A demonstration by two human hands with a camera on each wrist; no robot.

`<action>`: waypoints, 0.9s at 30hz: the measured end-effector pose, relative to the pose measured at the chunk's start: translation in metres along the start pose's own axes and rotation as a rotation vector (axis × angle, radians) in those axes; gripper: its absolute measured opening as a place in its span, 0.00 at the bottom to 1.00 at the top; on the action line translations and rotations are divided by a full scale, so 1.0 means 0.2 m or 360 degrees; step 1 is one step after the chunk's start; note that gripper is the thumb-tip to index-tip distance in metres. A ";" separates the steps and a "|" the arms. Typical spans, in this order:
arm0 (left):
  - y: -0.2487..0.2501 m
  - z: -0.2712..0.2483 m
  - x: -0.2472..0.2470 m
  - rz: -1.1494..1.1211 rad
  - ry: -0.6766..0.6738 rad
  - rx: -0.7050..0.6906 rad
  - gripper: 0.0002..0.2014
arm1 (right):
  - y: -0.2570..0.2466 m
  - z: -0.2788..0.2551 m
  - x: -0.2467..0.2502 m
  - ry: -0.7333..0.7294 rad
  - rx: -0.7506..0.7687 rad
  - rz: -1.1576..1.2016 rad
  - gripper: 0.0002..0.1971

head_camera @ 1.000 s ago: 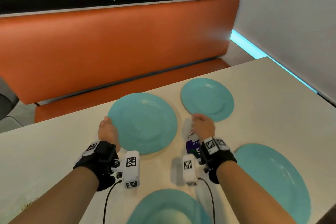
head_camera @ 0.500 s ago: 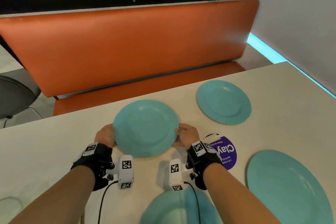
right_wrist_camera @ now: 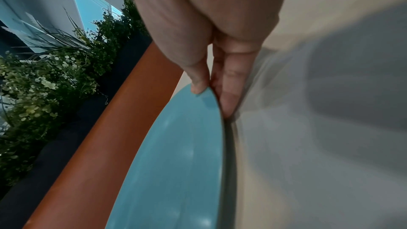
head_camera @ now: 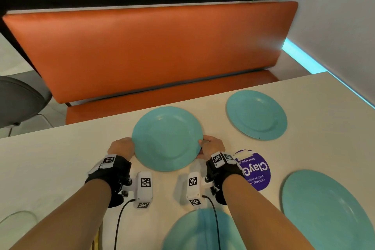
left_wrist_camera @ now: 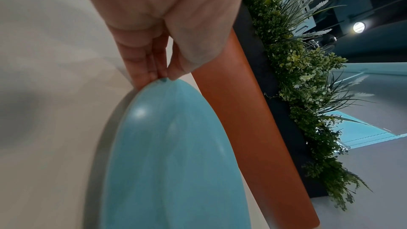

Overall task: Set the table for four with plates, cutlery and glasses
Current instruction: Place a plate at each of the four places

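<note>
At mid-frame on the table (head_camera: 60, 168), the left hand (head_camera: 121, 146) and right hand (head_camera: 212, 145) each hold a pinching grip on opposite edges of a teal plate (head_camera: 167, 138). Just right lies a purple sticker (head_camera: 256, 169); three more plates (head_camera: 256, 114) sit around, and an orange bench (head_camera: 152, 50) fills the upper frame.

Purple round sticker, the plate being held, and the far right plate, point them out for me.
purple sticker (head_camera: 256, 170), head view, on its lettered face.
held plate (head_camera: 167, 138), head view, on its centre well.
far right plate (head_camera: 256, 114), head view, on its centre.

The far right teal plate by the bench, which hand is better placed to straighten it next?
Right, probably. The right hand pinches the middle plate on the side nearer the far right plate; the left hand would have to cross over.
</note>
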State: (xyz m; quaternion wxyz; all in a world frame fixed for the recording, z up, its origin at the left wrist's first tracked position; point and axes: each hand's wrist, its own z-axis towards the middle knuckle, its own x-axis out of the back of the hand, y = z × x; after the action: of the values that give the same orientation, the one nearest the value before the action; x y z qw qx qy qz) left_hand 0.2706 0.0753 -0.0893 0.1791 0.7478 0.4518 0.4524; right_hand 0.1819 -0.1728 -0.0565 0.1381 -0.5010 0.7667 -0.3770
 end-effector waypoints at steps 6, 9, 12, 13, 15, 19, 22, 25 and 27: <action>0.07 -0.06 0.04 0.0698 -0.0021 -0.0107 0.14 | -0.02 -0.01 -0.02 0.0007 -0.0008 -0.0038 0.15; 0.08 -0.07 0.04 0.0976 -0.0050 -0.0183 0.14 | -0.02 -0.01 -0.01 0.0015 0.0002 -0.0062 0.15; 0.08 -0.06 0.05 0.1357 -0.0094 -0.0330 0.14 | -0.01 0.00 -0.01 0.0011 -0.0003 -0.0049 0.16; 0.08 -0.06 0.04 0.1392 -0.0104 -0.0350 0.14 | -0.01 0.00 -0.01 0.0012 0.0000 -0.0042 0.16; 0.08 -0.06 0.04 0.1409 -0.0097 -0.0350 0.14 | -0.01 0.01 -0.01 0.0016 0.0007 -0.0038 0.16; 0.09 -0.08 0.04 0.1309 -0.0067 -0.0345 0.14 | -0.01 0.00 -0.01 0.0003 -0.0011 -0.0046 0.17; 0.09 -0.10 0.05 0.1166 -0.0046 -0.0319 0.15 | -0.01 0.00 -0.01 0.0013 0.0005 -0.0031 0.17; 0.06 -0.08 0.03 0.0860 -0.0039 -0.0244 0.15 | -0.02 -0.02 -0.01 0.0037 0.0036 -0.0078 0.16; 0.05 -0.08 0.03 0.0454 -0.0077 -0.0152 0.17 | -0.02 -0.04 -0.01 0.0082 0.0096 -0.0209 0.14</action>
State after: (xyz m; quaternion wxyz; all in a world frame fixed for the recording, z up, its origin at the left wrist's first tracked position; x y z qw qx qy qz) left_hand 0.2633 0.0733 -0.0700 0.1591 0.8056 0.3145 0.4762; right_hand 0.1814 -0.1689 -0.0485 0.1083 -0.5360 0.7237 -0.4209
